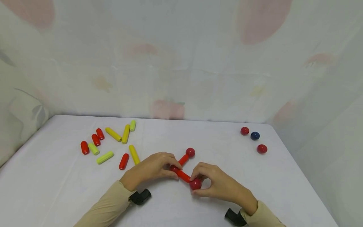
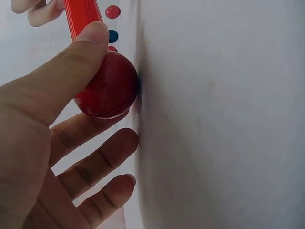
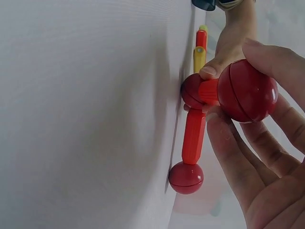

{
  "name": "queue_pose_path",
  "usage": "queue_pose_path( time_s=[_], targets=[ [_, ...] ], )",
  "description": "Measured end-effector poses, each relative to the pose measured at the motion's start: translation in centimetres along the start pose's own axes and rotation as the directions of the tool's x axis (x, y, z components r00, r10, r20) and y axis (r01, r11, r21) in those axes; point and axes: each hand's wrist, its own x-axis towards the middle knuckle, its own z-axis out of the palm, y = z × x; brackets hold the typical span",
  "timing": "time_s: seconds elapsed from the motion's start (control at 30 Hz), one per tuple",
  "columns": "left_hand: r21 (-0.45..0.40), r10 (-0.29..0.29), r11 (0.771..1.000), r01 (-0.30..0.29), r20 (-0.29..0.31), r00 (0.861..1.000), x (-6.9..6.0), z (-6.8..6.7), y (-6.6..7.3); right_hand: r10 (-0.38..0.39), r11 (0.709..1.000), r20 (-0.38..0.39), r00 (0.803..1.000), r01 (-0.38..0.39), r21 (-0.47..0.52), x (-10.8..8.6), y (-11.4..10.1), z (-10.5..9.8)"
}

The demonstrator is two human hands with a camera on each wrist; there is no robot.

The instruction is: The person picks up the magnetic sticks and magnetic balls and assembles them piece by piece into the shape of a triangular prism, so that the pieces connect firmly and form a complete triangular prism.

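Note:
Two red rods and three red balls are joined into a V shape on the white table. My left hand (image 1: 151,167) pinches the corner ball (image 2: 110,88) between thumb and fingers. One rod (image 1: 183,160) runs from that ball to a far ball (image 1: 190,152). The other rod (image 1: 183,176) reaches toward me to the near ball (image 1: 195,184), where its end meets the ball. The thumb and fingers of my right hand (image 1: 219,183) grip this near ball, which appears raised off the table in the right wrist view.
Several loose rods lie on the left of the white table (image 1: 56,176): red (image 1: 123,161), yellow (image 1: 113,134) and light green (image 1: 105,157). At the back right are two red balls (image 1: 262,148) and a dark blue ball (image 1: 255,136). A patterned cloth (image 1: 198,88) hangs behind the table.

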Motion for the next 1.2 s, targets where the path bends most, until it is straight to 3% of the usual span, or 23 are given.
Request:
queue_pose_path(
  time_s=[0.23,0.57,0.8,0.93,1.2],
  targets=[
    [-0.032,-0.009,0.999,0.01,0.022,1.0,0.1,0.0,0.0,0.071,0.997,0.013,0.997,-0.071,-0.014,0.0,0.0,-0.3],
    [-0.045,-0.051,0.997,0.055,0.095,0.994,0.0,-0.3,0.3,0.113,0.958,-0.144,0.983,-0.146,-0.248,-0.1,0.9,-0.7],
    [-0.043,-0.034,0.998,0.038,0.104,0.994,0.0,-0.4,0.6,0.24,0.948,-0.051,0.969,-0.245,-0.203,-0.1,1.6,-0.7],
    [-0.032,-0.036,0.999,0.039,0.078,0.996,-0.2,-0.5,0.6,0.23,0.954,-0.02,0.973,-0.229,-0.193,-0.1,2.0,-0.7],
    [-0.007,-0.14,0.99,0.14,0.029,0.99,-0.7,-1.6,0.5,0.238,0.952,-0.005,0.971,-0.234,-0.198,-0.1,2.2,-1.0]
  ],
)
